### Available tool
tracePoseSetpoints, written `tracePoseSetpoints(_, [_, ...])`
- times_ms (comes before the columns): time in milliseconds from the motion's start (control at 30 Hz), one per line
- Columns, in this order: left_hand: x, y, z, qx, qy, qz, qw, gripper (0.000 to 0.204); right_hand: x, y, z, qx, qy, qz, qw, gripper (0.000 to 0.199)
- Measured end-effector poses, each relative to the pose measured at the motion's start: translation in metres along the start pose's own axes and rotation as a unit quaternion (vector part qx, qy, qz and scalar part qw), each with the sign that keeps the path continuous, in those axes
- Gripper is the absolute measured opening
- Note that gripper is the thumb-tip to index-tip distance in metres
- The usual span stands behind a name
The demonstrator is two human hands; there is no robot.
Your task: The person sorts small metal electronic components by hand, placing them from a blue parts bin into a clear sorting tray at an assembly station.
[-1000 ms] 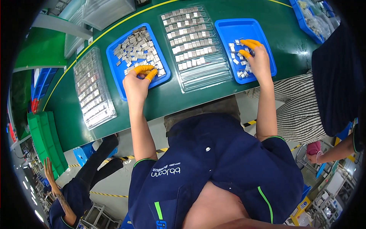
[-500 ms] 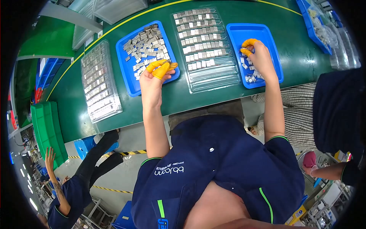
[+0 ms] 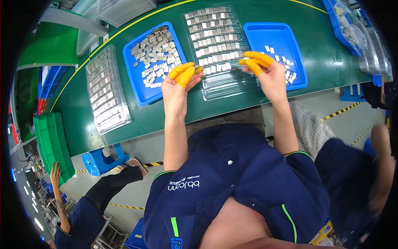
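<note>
My left hand (image 3: 180,79), with yellow finger cots on its fingertips, is closed in a pinch in front of the right edge of a blue tray (image 3: 143,98). A small grey metal piece (image 3: 196,67) shows at its fingertips, partly covered. My right hand (image 3: 267,70), also in yellow finger cots, pinches a small white piece (image 3: 247,58) mostly hidden by the fingers. It is over the right edge of a clear ridged plastic tray (image 3: 215,89), which carries rows of small silver-and-white blocks (image 3: 215,39). Loose blocks (image 3: 155,45) of similar look fill the left blue tray.
A second blue tray (image 3: 265,33) holds scattered small white parts (image 3: 290,74). Another filled clear tray (image 3: 124,114) lies at the left on the green table (image 3: 149,120). A green bin (image 3: 49,128) stands at the table's left end. Co-workers (image 3: 87,216) are on both sides.
My right hand has come out of the right blue tray and moved left to the clear tray, with a small white piece. My left hand has shifted slightly right. The co-worker at right has moved.
</note>
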State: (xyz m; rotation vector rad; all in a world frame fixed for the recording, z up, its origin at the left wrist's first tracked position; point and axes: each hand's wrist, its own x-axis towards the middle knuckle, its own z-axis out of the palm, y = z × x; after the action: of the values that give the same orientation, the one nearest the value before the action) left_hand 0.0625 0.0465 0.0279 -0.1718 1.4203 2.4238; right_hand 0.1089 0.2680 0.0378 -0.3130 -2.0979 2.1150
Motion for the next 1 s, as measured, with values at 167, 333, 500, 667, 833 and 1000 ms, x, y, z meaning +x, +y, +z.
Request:
tracePoseSetpoints(167, [-0.004,-0.006,0.010,0.048,-0.014,0.010,0.999,0.025,-0.005,0.003,0.027,-0.051,-0.045,-0.126,0.990,0.019])
tracePoseSetpoints(333, [-0.009,-0.008,0.015,0.068,-0.028,0.011,0.997,0.023,-0.008,0.003,0.040,-0.004,-0.066,-0.099,0.993,0.018])
tracePoseSetpoints(500, [-0.013,-0.009,0.019,0.085,-0.031,0.011,0.996,0.023,-0.015,-0.005,0.044,-0.099,-0.062,-0.118,0.986,0.017])
tracePoseSetpoints(667, [-0.016,-0.011,0.016,0.108,-0.037,0.033,0.993,0.022,-0.017,-0.014,0.034,-0.159,-0.102,-0.122,0.974,0.018])
tracePoseSetpoints(833, [-0.019,-0.014,0.009,0.152,-0.084,0.046,0.984,0.022,-0.020,-0.020,0.026,-0.175,-0.162,-0.094,0.967,0.017])
tracePoseSetpoints(1000, [-0.022,-0.014,0.011,0.126,-0.111,0.014,0.986,0.022,-0.019,-0.011,0.018,-0.038,-0.199,-0.031,0.979,0.020])
